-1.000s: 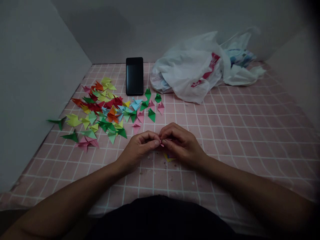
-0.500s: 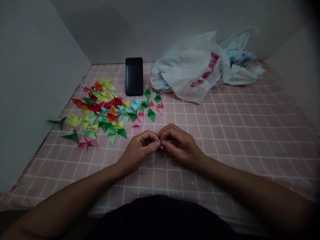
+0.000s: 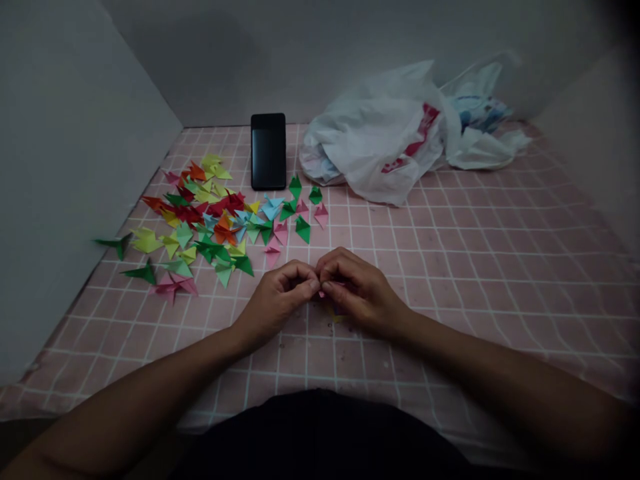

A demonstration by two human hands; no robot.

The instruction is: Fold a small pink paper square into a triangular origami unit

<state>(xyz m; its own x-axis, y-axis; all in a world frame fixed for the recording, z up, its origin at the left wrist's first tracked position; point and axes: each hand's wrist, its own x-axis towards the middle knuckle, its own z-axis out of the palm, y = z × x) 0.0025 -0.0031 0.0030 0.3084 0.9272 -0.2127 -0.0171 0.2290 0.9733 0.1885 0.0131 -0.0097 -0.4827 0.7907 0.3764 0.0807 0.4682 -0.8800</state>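
A: What do I see at centre?
B: Left hand and right hand, each grip pinched on a small pink paper piece just above the worktop.
A: Changed?
B: Barely; since a second ago the hands have only tucked closer, hiding the paper. Folded shapes lie left.

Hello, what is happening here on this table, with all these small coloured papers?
A person sits at a table with a pink checked cloth. The left hand and the right hand meet over it and pinch a small pink paper piece between the fingertips. To the left lies a heap of folded paper pieces in many colours. Behind it a dark phone stands upright, and a white plastic bag lies to the right.
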